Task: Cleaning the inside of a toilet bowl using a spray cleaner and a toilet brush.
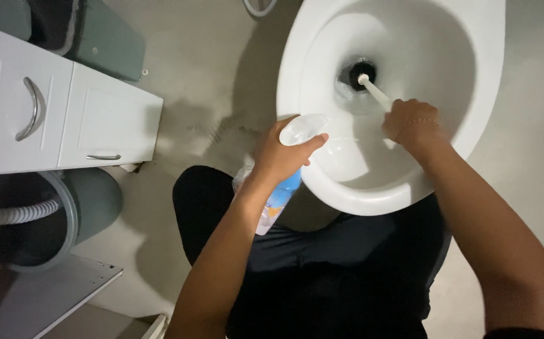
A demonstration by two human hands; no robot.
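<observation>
Right hand (412, 123) gripping white plastic toilet brush (372, 90), bristles in drain at 12 o'clock of white ceramic toilet bowl (347, 188) | left hand (282, 154) clutching clear spray bottle (278, 196) at 9 o'clock rim | best scrubbing low, bottle steady.

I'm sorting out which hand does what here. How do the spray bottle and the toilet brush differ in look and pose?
The spray bottle, in the left hand, is short and stout with a blue label; the toilet brush, in the right hand, has a thin white handle and a dark head. The bottle sits over the rim of the toilet bowl; the brush reaches down into the drain. Each is gripped by one hand.
</observation>
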